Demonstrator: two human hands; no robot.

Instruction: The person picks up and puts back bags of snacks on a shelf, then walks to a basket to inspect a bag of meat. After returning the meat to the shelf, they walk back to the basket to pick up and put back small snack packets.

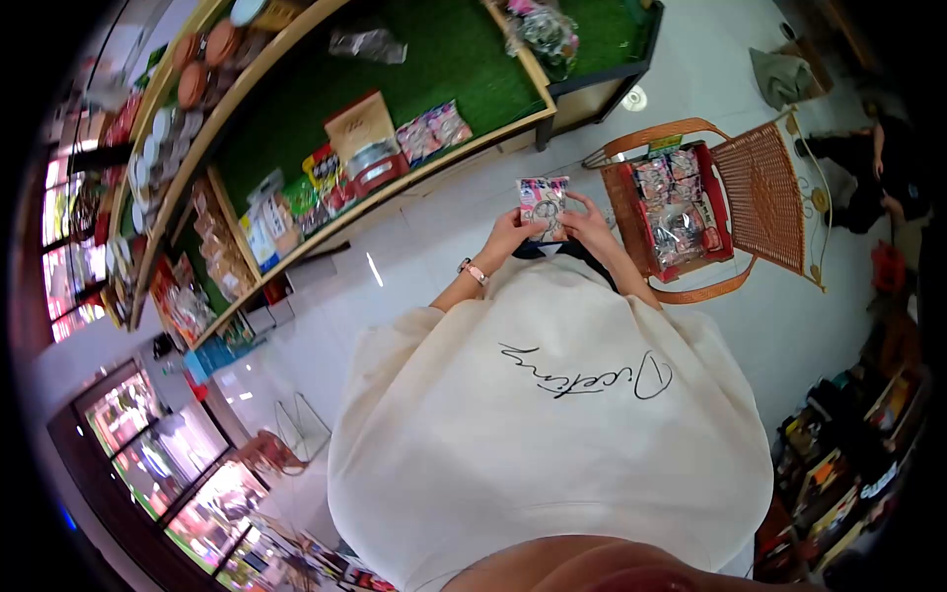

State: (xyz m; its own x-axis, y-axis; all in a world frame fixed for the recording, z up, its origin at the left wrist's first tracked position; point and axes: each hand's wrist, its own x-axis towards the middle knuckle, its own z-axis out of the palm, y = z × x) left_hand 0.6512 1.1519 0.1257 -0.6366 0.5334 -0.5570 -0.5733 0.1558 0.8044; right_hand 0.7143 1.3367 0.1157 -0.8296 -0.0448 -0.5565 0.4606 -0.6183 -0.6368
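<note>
Both hands hold a small pink-and-white snack packet (544,207) upright in front of my body. My left hand (511,235), with a watch on its wrist, is closed on the packet's lower left side. The fingers of my right hand (589,227) grip its right edge. Just to the right, a red box (728,229) of similar packets (679,183) rests on a brown wicker chair (764,192). To the left, similar pink packets (434,131) lie on a green-lined display shelf (473,74).
On the shelf also stand a brown paper bag (360,128), a round tub (377,168) and colourful snack bags (321,176). The shelf's wooden edge (414,178) runs along my left. Another person (878,163) is at the far right, near a bin bag (779,77).
</note>
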